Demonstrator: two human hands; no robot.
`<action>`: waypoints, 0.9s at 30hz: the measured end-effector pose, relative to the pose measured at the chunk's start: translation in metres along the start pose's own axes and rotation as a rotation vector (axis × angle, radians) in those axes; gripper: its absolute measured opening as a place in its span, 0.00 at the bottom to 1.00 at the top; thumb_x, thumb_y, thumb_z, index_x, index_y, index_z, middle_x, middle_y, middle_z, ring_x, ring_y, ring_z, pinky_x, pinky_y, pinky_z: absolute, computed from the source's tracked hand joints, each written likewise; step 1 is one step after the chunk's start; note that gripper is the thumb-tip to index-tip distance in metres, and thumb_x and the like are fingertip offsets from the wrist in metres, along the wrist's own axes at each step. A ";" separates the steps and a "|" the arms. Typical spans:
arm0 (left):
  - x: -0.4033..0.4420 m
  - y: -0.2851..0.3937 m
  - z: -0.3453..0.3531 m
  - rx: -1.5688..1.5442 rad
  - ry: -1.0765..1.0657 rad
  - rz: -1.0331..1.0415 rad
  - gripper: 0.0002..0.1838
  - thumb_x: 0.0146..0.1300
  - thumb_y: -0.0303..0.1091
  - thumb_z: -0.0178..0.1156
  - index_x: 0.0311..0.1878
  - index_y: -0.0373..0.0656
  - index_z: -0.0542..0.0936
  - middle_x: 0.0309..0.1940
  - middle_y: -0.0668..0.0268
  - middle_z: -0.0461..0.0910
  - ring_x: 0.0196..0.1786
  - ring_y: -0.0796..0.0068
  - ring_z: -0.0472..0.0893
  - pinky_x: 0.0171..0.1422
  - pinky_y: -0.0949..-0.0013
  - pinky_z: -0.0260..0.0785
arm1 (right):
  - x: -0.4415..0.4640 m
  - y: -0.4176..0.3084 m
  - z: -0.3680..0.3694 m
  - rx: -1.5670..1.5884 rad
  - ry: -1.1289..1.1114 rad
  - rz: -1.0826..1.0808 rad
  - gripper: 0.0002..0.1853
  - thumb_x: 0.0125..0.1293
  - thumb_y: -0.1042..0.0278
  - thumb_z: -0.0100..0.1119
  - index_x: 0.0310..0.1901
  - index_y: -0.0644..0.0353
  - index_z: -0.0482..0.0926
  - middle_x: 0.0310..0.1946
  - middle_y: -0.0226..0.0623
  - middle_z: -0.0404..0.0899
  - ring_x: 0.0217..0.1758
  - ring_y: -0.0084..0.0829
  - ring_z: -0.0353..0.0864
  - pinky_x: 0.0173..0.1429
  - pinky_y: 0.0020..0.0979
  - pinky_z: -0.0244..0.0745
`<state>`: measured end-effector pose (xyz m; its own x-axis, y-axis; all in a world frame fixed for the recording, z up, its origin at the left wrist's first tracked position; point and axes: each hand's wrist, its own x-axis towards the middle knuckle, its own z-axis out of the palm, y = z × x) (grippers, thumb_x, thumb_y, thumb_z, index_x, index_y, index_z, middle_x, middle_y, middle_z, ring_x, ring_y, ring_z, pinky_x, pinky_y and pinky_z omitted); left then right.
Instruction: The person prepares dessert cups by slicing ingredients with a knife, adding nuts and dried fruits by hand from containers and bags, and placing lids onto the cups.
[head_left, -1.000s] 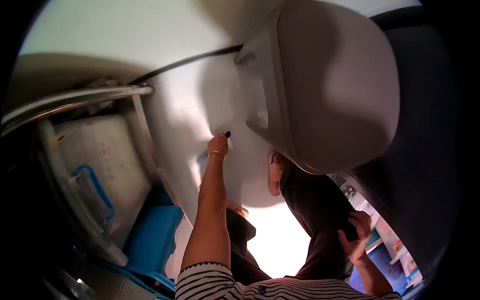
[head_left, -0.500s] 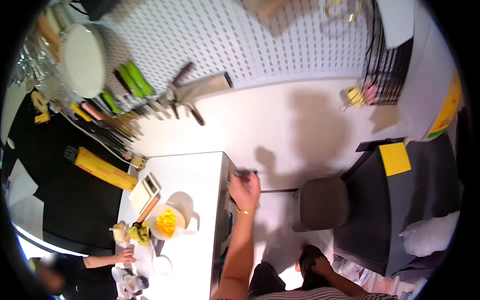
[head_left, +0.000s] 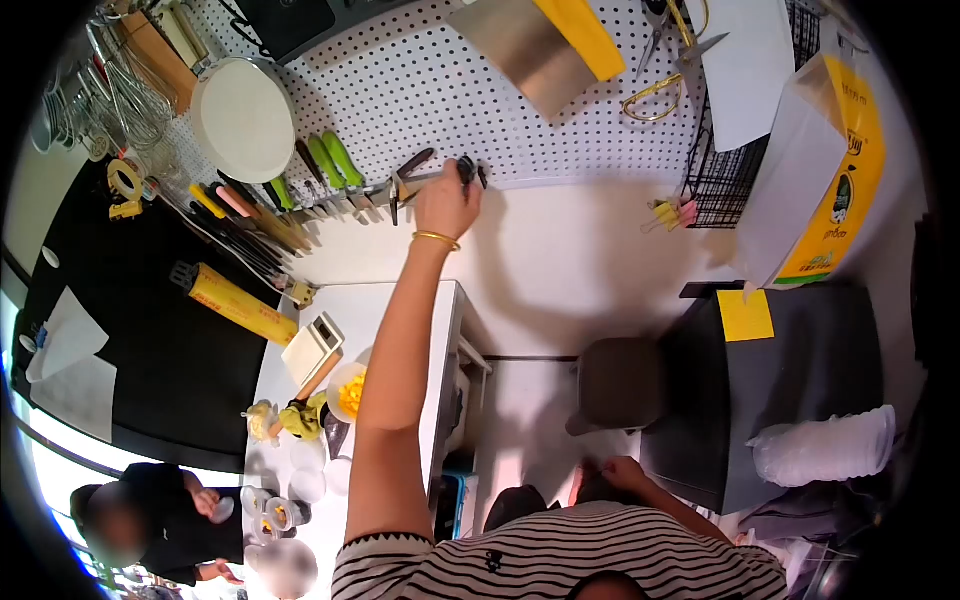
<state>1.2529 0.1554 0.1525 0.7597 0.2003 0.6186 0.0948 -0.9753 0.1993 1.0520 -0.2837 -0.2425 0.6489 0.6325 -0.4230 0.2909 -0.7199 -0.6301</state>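
My left hand (head_left: 447, 205), with a gold bracelet at its wrist, is raised to the lower edge of the white pegboard (head_left: 400, 95). Its fingers are closed around a small dark object (head_left: 466, 168) whose kind I cannot make out. Just left of this hand, a brown-handled tool (head_left: 415, 160) and several knives hang along a wall strip. Low in front of my body is my right hand (head_left: 625, 474), close to my dark trousers; its fingers are too unclear to tell what they do.
The white table (head_left: 410, 330) bears a bowl of yellow pieces (head_left: 351, 395), a scale (head_left: 312, 348) and several cups. A co-worker (head_left: 165, 520) stands at lower left. On the right are a stool (head_left: 620, 385), a black surface (head_left: 820, 360) and stacked plastic containers (head_left: 830, 445).
My left hand has risen from beside the table's corner to the wall strip, still closed on the dark object. My view has shifted. The co-worker's hand has drawn back from the table, holding a lid-like piece.
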 end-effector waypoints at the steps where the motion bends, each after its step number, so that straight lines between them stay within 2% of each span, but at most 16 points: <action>1: 0.007 -0.006 -0.002 -0.003 0.016 -0.009 0.17 0.53 0.38 0.60 0.39 0.34 0.71 0.21 0.48 0.77 0.26 0.45 0.78 0.32 0.51 0.71 | 0.006 -0.004 -0.004 0.042 0.044 -0.022 0.13 0.53 0.60 0.56 0.36 0.59 0.82 0.31 0.45 0.81 0.35 0.46 0.81 0.42 0.40 0.76; 2: 0.010 -0.016 -0.004 0.035 0.054 0.026 0.18 0.55 0.39 0.56 0.42 0.35 0.69 0.23 0.47 0.78 0.27 0.46 0.79 0.32 0.51 0.72 | 0.009 -0.008 -0.006 0.042 0.102 0.005 0.12 0.54 0.62 0.56 0.36 0.59 0.81 0.28 0.44 0.81 0.34 0.46 0.80 0.40 0.40 0.75; 6: 0.016 -0.038 -0.020 0.002 0.120 0.003 0.16 0.55 0.38 0.58 0.40 0.35 0.70 0.22 0.48 0.78 0.26 0.47 0.78 0.30 0.51 0.71 | 0.014 -0.015 -0.005 0.107 0.172 0.086 0.13 0.50 0.59 0.56 0.32 0.59 0.80 0.29 0.46 0.80 0.35 0.46 0.79 0.39 0.42 0.74; 9: 0.008 -0.028 -0.023 -0.161 0.115 0.052 0.14 0.54 0.36 0.59 0.39 0.36 0.71 0.21 0.50 0.78 0.25 0.48 0.78 0.31 0.52 0.70 | 0.003 -0.031 -0.018 0.113 0.047 0.133 0.13 0.51 0.59 0.56 0.32 0.59 0.81 0.29 0.44 0.80 0.35 0.44 0.80 0.40 0.41 0.74; 11: 0.003 -0.013 -0.012 -0.093 -0.015 0.092 0.12 0.53 0.35 0.59 0.38 0.38 0.72 0.21 0.51 0.78 0.26 0.49 0.78 0.31 0.53 0.71 | -0.005 -0.029 -0.015 0.166 -0.007 0.041 0.14 0.52 0.58 0.55 0.35 0.57 0.82 0.29 0.43 0.80 0.35 0.43 0.80 0.42 0.39 0.74; 16: 0.001 -0.016 0.019 0.078 0.091 0.095 0.14 0.53 0.36 0.60 0.38 0.40 0.68 0.28 0.51 0.78 0.27 0.49 0.78 0.31 0.52 0.71 | -0.006 -0.026 -0.020 0.154 -0.084 0.028 0.16 0.53 0.57 0.55 0.39 0.56 0.82 0.31 0.42 0.81 0.37 0.43 0.80 0.43 0.39 0.74; 17: 0.003 -0.022 0.022 0.132 0.134 0.042 0.14 0.53 0.36 0.60 0.37 0.41 0.68 0.27 0.52 0.78 0.26 0.49 0.79 0.29 0.53 0.71 | -0.004 -0.024 -0.020 0.138 -0.086 0.038 0.15 0.53 0.57 0.55 0.39 0.55 0.81 0.32 0.42 0.81 0.38 0.43 0.81 0.43 0.40 0.74; 21: 0.002 -0.040 0.021 0.141 0.160 0.076 0.17 0.52 0.38 0.62 0.40 0.40 0.70 0.25 0.51 0.79 0.24 0.51 0.79 0.27 0.53 0.71 | 0.003 -0.016 -0.023 0.043 -0.038 0.050 0.15 0.53 0.58 0.58 0.39 0.58 0.81 0.31 0.41 0.82 0.37 0.38 0.82 0.44 0.36 0.75; 23: 0.003 -0.050 0.022 0.132 0.269 0.051 0.18 0.51 0.39 0.62 0.42 0.40 0.71 0.24 0.51 0.79 0.23 0.50 0.79 0.27 0.54 0.72 | 0.007 -0.009 -0.025 0.154 -0.033 0.076 0.15 0.52 0.59 0.59 0.39 0.58 0.81 0.31 0.40 0.82 0.36 0.37 0.82 0.42 0.35 0.76; 24: 0.005 -0.052 0.020 0.089 0.324 -0.014 0.16 0.51 0.39 0.63 0.40 0.41 0.75 0.26 0.50 0.79 0.27 0.49 0.80 0.32 0.54 0.73 | 0.008 -0.007 -0.026 0.156 -0.029 0.077 0.15 0.52 0.59 0.59 0.39 0.58 0.81 0.31 0.40 0.82 0.36 0.37 0.82 0.42 0.35 0.76; 25: 0.006 -0.055 0.018 0.100 0.374 -0.055 0.16 0.51 0.39 0.63 0.40 0.40 0.74 0.24 0.51 0.79 0.27 0.49 0.80 0.32 0.54 0.73 | 0.007 -0.005 -0.027 0.135 -0.010 0.071 0.14 0.53 0.60 0.59 0.39 0.58 0.81 0.31 0.40 0.82 0.35 0.37 0.82 0.42 0.35 0.75; 27: 0.012 -0.060 0.008 0.142 0.364 -0.280 0.16 0.52 0.39 0.62 0.39 0.39 0.74 0.22 0.52 0.78 0.26 0.50 0.79 0.31 0.54 0.72 | 0.005 0.001 -0.026 0.115 0.007 0.068 0.14 0.53 0.60 0.59 0.39 0.58 0.81 0.31 0.40 0.82 0.35 0.36 0.82 0.41 0.35 0.75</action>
<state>1.2620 0.2155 0.1420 0.4201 0.4518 0.7870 0.3694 -0.8773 0.3065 1.0739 -0.2886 -0.2282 0.6695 0.5807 -0.4632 0.1635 -0.7235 -0.6707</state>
